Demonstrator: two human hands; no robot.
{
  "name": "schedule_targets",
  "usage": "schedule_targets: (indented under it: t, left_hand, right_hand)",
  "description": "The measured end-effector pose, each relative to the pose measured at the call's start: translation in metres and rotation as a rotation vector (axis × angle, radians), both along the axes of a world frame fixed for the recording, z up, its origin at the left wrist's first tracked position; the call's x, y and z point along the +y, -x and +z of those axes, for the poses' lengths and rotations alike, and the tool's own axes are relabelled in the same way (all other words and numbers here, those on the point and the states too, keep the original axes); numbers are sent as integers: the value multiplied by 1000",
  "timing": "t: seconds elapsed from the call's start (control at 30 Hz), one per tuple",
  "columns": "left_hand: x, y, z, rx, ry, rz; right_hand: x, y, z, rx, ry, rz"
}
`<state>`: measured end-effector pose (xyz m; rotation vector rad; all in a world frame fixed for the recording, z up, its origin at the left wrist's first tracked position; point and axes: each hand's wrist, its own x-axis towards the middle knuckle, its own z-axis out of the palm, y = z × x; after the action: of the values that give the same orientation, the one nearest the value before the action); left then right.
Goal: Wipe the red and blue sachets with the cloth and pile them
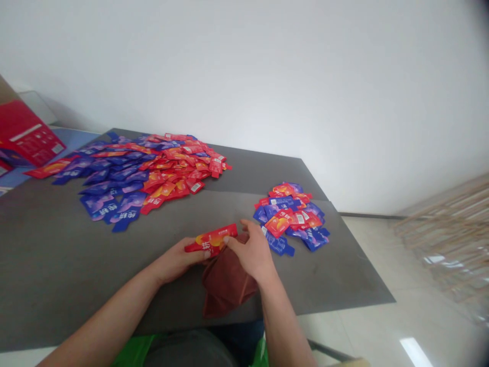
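A red sachet with orange fruit pictures lies across my hands near the table's front edge. My left hand pinches its left end between thumb and fingers. My right hand has its thumb on the sachet's right part and also grips a brown cloth. The cloth hangs crumpled below the sachet and rests on the table. My right fingertips are partly hidden behind the sachet and cloth. Just right of my right hand lies a small pile of red and blue sachets.
A large heap of blue and red sachets spreads over the back left of the grey table. A red printed box stands at the far left. Behind the table is a white wall. Wooden slats stand at the right.
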<state>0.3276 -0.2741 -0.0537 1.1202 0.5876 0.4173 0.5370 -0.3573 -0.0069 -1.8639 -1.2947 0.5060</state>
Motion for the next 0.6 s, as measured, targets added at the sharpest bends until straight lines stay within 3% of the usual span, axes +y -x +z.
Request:
schedule_targets:
  t: [0.17, 0.27, 0.4, 0.47, 0.6]
  left_hand:
    - [-2, 1, 0, -35, 40, -15]
    - [-2, 2, 0, -68, 93, 34]
    - [-2, 2, -2, -17, 59, 25]
    - [-2, 2, -2, 2, 13, -15]
    - [-2, 2, -1, -16, -56, -50]
  right_hand:
    - [-25, 5, 22, 54, -116, -102]
    - [-34, 18, 29, -36, -195, -55]
    - [-21, 13, 11, -57, -42, -15]
    - [-9, 2, -2, 85, 56, 18]
    - [6, -14, -18, 446, 69, 282]
